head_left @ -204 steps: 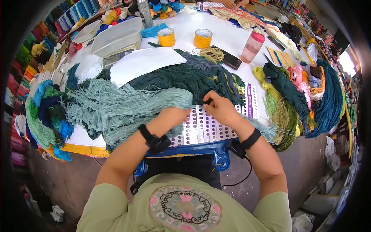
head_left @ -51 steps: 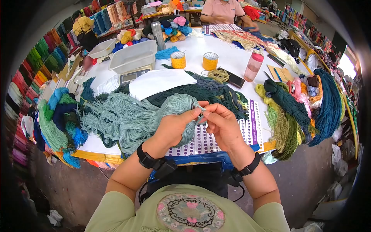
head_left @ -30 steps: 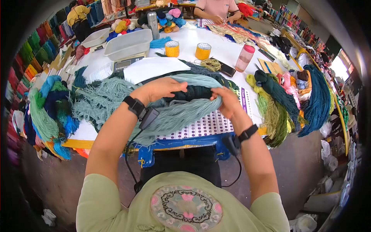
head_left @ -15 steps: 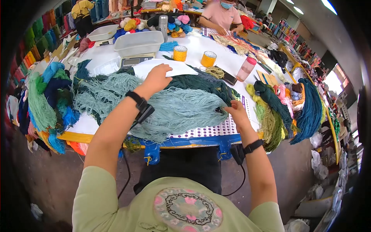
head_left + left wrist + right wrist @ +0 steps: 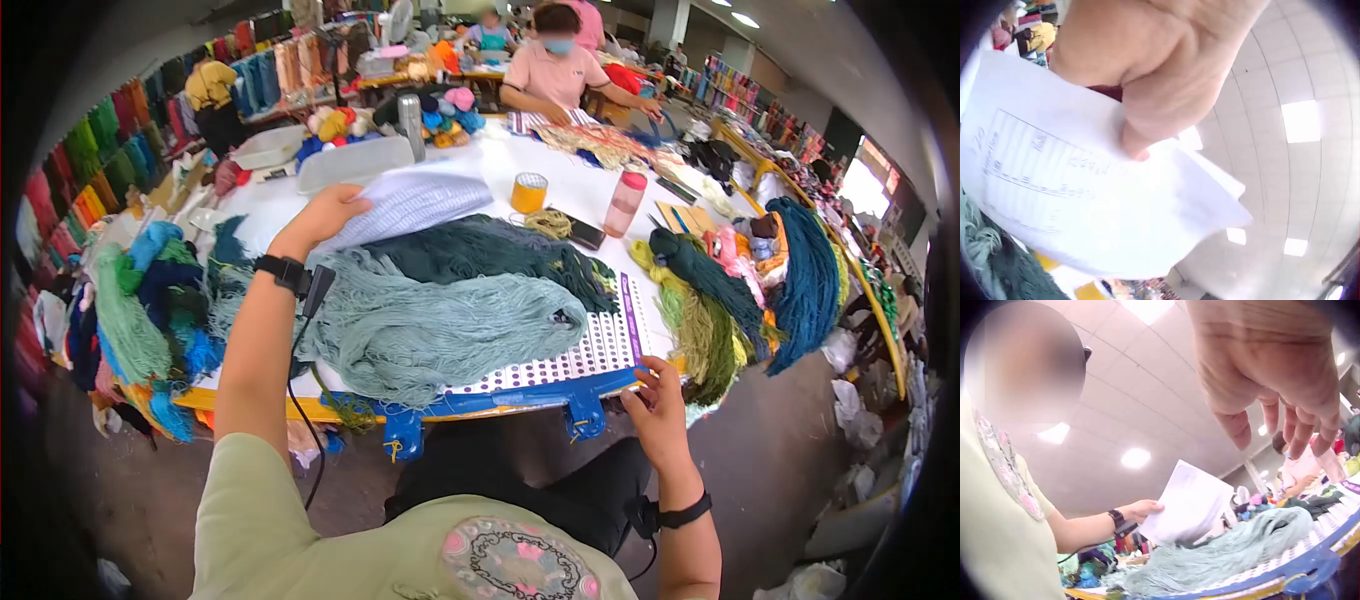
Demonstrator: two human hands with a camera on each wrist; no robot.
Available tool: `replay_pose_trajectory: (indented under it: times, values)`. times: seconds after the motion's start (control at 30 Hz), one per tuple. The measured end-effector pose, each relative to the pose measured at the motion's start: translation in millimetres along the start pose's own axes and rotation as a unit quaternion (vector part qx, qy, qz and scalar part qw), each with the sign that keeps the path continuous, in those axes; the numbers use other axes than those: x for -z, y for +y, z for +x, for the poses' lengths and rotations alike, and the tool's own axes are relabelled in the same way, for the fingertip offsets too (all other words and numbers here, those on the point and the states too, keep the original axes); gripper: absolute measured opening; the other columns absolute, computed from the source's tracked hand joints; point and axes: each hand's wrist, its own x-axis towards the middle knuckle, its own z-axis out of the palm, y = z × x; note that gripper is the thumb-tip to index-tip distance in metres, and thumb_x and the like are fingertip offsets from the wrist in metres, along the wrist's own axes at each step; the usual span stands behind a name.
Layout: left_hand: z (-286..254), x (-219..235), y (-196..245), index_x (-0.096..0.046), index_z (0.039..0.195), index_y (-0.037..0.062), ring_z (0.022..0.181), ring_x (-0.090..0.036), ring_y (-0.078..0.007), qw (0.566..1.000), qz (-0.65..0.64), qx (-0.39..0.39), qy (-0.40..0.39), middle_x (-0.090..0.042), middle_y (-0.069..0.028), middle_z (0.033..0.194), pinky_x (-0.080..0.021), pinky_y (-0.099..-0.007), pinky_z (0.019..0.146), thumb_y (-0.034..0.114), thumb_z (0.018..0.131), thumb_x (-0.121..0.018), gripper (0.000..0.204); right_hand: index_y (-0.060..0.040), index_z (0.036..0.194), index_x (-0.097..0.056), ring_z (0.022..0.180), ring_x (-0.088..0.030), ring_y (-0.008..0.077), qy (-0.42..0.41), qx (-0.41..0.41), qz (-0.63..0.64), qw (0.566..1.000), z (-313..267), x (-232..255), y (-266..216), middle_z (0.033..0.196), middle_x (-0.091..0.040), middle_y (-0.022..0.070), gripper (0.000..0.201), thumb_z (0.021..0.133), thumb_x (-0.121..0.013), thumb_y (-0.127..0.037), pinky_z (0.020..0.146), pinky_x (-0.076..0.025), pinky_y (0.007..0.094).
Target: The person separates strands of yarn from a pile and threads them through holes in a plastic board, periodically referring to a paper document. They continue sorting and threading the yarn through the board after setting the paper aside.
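My left hand [image 5: 328, 214] pinches printed sheets of paper [image 5: 425, 205] at their left edge, lifted and tilted over the table. In the left wrist view, the thumb lies across the sheets [image 5: 1085, 206], which carry a table with handwriting. My right hand [image 5: 658, 405] is off the table's front right edge with loosely bent fingers and nothing in them; the right wrist view has the same hand [image 5: 1266, 369] hanging relaxed. A pale teal skein of thread [image 5: 470, 325] lies between the hands, partly over a white card with punched holes [image 5: 605, 345]. Dark green skeins [image 5: 470, 245] lie behind it.
Colored skeins hang over the table at left [image 5: 130, 300] and right [image 5: 800, 285]. Behind are a clear plastic tub [image 5: 355, 165], a steel flask [image 5: 410, 125], a tape roll [image 5: 529, 192], a phone [image 5: 580, 232] and a pink bottle [image 5: 625, 205]. Another person [image 5: 555, 75] works opposite.
The teal skein, held by both hands earlier, now lies flat and released. My left hand has moved onto the papers and raised them; my right hand has drawn back toward the front edge.
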Motion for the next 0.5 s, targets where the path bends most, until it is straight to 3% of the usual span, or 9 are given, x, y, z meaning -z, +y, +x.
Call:
replay_pose_trajectory:
  times: [0.07, 0.1, 0.13, 0.2, 0.23, 0.3, 0.33, 0.4, 0.5]
  values:
    - [-11.1, 18.2, 16.4, -0.062, 0.107, -0.0041, 0.091, -0.062, -0.0223, 0.997, 0.006, 0.058, 0.047, -0.068, -0.0149, 0.101, -0.046, -0.0337, 0.083, 0.020, 0.092, -0.059, 0.029, -0.0032, 0.123, -0.048, 0.106, -0.056, 0.0218, -0.016, 0.031, 0.088, 0.996, -7.8, 1.1, -13.9, 0.115, -0.050, 0.0088, 0.050, 0.077, -0.065, 0.005, 0.091, -0.044, 0.0318]
    - [-15.8, 19.1, 24.7, -0.058, 0.113, -0.0044, 0.095, -0.062, -0.0220, 0.972, -0.200, 0.072, 0.103, -0.066, -0.0144, 0.106, -0.047, -0.0334, 0.085, 0.018, 0.094, -0.056, 0.029, -0.0017, 0.119, -0.052, 0.104, -0.056, 0.0224, -0.028, 0.077, 0.105, 0.991, -13.4, 4.3, -34.7, 0.112, -0.054, 0.0098, 0.045, 0.077, -0.066, 0.003, 0.090, -0.045, 0.0329]
    - [-21.7, 20.5, 35.3, -0.054, 0.119, -0.0048, 0.098, -0.062, -0.0217, 0.902, -0.396, 0.078, 0.151, -0.065, -0.0140, 0.112, -0.048, -0.0332, 0.087, 0.015, 0.096, -0.052, 0.030, -0.0007, 0.114, -0.055, 0.103, -0.057, 0.0232, -0.052, 0.140, 0.128, 0.980, -19.8, 10.4, -54.5, 0.110, -0.056, 0.0110, 0.039, 0.077, -0.066, 0.000, 0.089, -0.045, 0.0342]
    - [-41.4, 19.5, 61.8, -0.050, 0.124, -0.0044, 0.100, -0.062, -0.0226, 0.885, -0.442, 0.056, 0.136, -0.063, -0.0144, 0.115, -0.050, -0.0341, 0.087, 0.013, 0.097, -0.050, 0.032, 0.0003, 0.103, -0.061, 0.096, -0.060, 0.0259, -0.093, 0.266, 0.206, 0.937, -40.2, 25.2, -89.2, 0.102, -0.060, 0.0129, 0.026, 0.079, -0.067, -0.006, 0.087, -0.046, 0.0370]
    - [-49.8, 14.8, 76.0, -0.045, 0.129, -0.0040, 0.103, -0.062, -0.0235, 0.857, -0.502, 0.039, 0.110, -0.061, -0.0148, 0.119, -0.051, -0.0349, 0.088, 0.012, 0.098, -0.047, 0.034, 0.0003, 0.096, -0.064, 0.091, -0.062, 0.0278, -0.109, 0.327, 0.259, 0.902, -49.5, 30.4, -101.1, 0.096, -0.062, 0.0137, 0.020, 0.079, -0.068, -0.010, 0.086, -0.046, 0.0384]
    - [-65.3, -1.9, 107.4, -0.045, 0.129, -0.0042, 0.103, -0.062, -0.0241, 0.852, -0.510, 0.049, 0.107, -0.060, -0.0150, 0.119, -0.051, -0.0362, 0.089, 0.013, 0.098, -0.047, 0.035, -0.0018, 0.092, -0.057, 0.073, -0.060, 0.0188, -0.179, 0.490, 0.443, 0.729, -50.5, 30.7, -115.5, 0.095, -0.058, 0.0070, 0.010, 0.084, -0.061, -0.007, 0.081, -0.047, 0.0391]
    - [-71.4, -11.2, 120.1, -0.044, 0.129, -0.0044, 0.104, -0.062, -0.0246, 0.842, -0.526, 0.060, 0.104, -0.059, -0.0152, 0.120, -0.051, -0.0375, 0.090, 0.015, 0.099, -0.047, 0.036, -0.0018, 0.092, -0.057, 0.073, -0.060, 0.0188, -0.174, 0.488, 0.445, 0.731, -54.3, 33.5, -122.8, 0.095, -0.058, 0.0070, 0.010, 0.084, -0.061, -0.007, 0.081, -0.047, 0.0391]
    - [-81.1, -31.2, 132.5, -0.044, 0.128, -0.0046, 0.104, -0.062, -0.0248, 0.833, -0.542, 0.058, 0.093, -0.059, -0.0154, 0.120, -0.052, -0.0373, 0.090, 0.015, 0.099, -0.047, 0.036, -0.0169, 0.104, -0.064, 0.094, -0.060, 0.0200, -0.212, 0.494, 0.537, 0.651, -64.7, 43.5, -137.0, 0.123, -0.057, 0.0026, 0.017, 0.087, -0.068, -0.020, 0.085, -0.036, 0.0394]
    - [-85.4, -57.0, 146.0, -0.047, 0.126, -0.0043, 0.102, -0.063, -0.0228, 0.818, -0.570, 0.053, 0.063, -0.060, -0.0148, 0.119, -0.052, -0.0360, 0.088, 0.016, 0.099, -0.048, 0.034, -0.0157, 0.098, -0.063, 0.080, -0.060, 0.0177, -0.254, 0.454, 0.541, 0.661, -74.5, 60.6, -150.3, 0.109, -0.064, -0.0001, 0.013, 0.087, -0.068, -0.019, 0.078, -0.037, 0.0378]
